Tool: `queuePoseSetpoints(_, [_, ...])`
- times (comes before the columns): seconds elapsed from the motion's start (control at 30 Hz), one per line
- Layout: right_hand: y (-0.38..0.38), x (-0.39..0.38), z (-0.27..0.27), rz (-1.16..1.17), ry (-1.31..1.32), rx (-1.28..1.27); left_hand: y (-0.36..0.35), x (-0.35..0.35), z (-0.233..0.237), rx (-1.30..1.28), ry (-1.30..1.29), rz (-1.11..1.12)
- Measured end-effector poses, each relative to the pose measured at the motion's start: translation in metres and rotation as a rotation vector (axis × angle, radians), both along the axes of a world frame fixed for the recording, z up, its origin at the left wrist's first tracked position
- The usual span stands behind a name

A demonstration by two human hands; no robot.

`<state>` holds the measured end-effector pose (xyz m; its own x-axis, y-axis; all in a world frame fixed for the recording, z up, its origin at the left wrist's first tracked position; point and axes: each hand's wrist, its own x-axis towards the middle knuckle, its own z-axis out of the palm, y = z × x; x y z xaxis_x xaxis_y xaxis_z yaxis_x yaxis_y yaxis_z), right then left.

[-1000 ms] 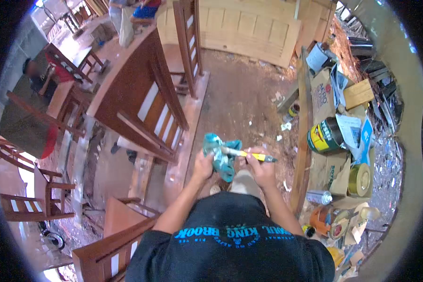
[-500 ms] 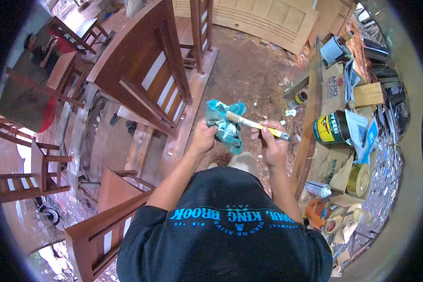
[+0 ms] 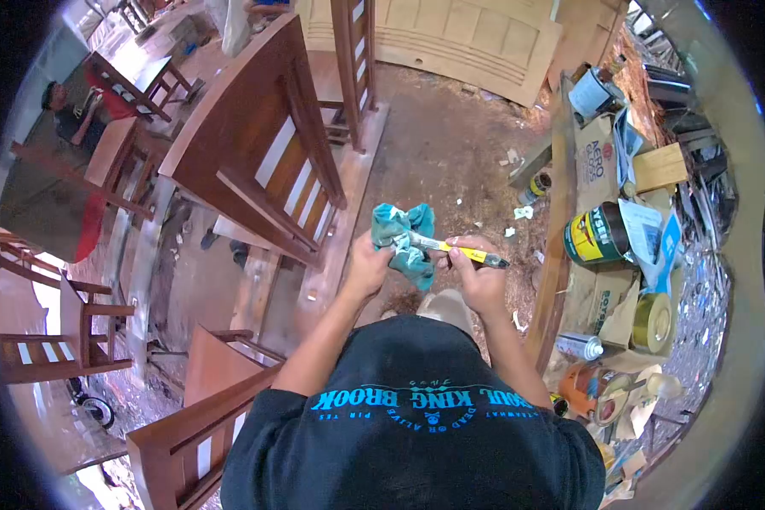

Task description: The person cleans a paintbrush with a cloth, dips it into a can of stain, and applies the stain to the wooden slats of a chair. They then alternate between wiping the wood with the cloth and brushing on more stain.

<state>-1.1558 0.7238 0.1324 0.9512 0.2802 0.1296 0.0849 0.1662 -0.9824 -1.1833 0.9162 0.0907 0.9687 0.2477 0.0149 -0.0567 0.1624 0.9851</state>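
In my left hand (image 3: 368, 263) is a crumpled teal rag (image 3: 415, 269), gripped by its left side in front of my body. My right hand (image 3: 482, 282) is closed around the yellow handle of a paintbrush (image 3: 440, 245). The brush lies almost level, its dark handle end pointing right. Its bristle end is against the rag, and folds of cloth hide the bristles. A tall brown wooden chair (image 3: 234, 127) stands to the left of my hands.
On the right, a wooden bench (image 3: 552, 285) bears a yellow-and-green paint can (image 3: 588, 238), a spray can (image 3: 580, 345), a tape roll (image 3: 652, 323) and cardboard boxes. More chairs stand left, where a person (image 3: 76, 119) sits. A panelled door (image 3: 467, 42) lies ahead.
The brush has moved left and slightly down, so its bristles, visible before, are now tucked into the rag. My right hand has shifted left with it. The view has tilted slightly.
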Motion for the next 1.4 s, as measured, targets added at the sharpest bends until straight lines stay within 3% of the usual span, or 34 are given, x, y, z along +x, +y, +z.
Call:
queuePoseSetpoints(0.07, [0.001, 0.003, -0.004, -0.038, -0.011, -0.033, -0.001, 0.000, -0.006, -0.056, 0.002, 0.002])
queuePoseSetpoints(0.2, [0.009, 0.001, -0.009, -0.135, -0.373, -0.225, -0.004, -0.001, -0.004, 0.217, 0.092, 0.109])
queuePoseSetpoints(0.3, [0.013, -0.002, -0.002, -0.191, -0.593, -0.356, -0.008, -0.003, -0.015, 0.243, 0.072, 0.086])
queuePoseSetpoints(0.43, [0.011, -0.007, 0.007, -0.178, -0.540, -0.480, -0.011, -0.009, -0.019, 0.372, -0.013, 0.095])
queuePoseSetpoints(0.63, [0.005, -0.006, 0.010, -0.047, 0.026, -0.376, -0.007, -0.010, -0.033, 0.218, -0.050, 0.101])
queuePoseSetpoints(0.73, [0.003, -0.003, 0.001, -0.072, -0.026, -0.276, -0.009, -0.009, -0.033, 0.272, -0.081, 0.164])
queuePoseSetpoints(0.83, [0.004, 0.003, 0.001, -0.088, -0.407, -0.253, -0.007, -0.010, -0.017, 0.386, 0.039, 0.198])
queuePoseSetpoints(0.87, [0.002, 0.000, 0.005, -0.041, -0.271, -0.272, -0.006, -0.010, -0.024, 0.338, 0.030, 0.185])
queuePoseSetpoints(0.97, [0.003, -0.003, 0.003, -0.071, -0.202, -0.203, -0.002, -0.007, -0.040, 0.158, -0.014, 0.122])
queuePoseSetpoints(1.0, [0.007, -0.008, 0.014, -0.093, -0.078, -0.111, -0.003, -0.008, -0.033, 0.070, -0.030, 0.079])
queuePoseSetpoints(1.13, [0.002, -0.009, 0.020, -0.141, 0.085, -0.177, -0.006, -0.012, -0.020, -0.124, -0.053, -0.065])
queuePoseSetpoints(1.23, [-0.002, -0.002, 0.010, -0.135, -0.158, -0.110, -0.007, -0.011, -0.027, -0.201, -0.082, -0.081])
queuePoseSetpoints(1.4, [-0.003, -0.004, 0.010, -0.091, -0.069, -0.084, -0.004, -0.007, -0.032, -0.150, -0.029, -0.051])
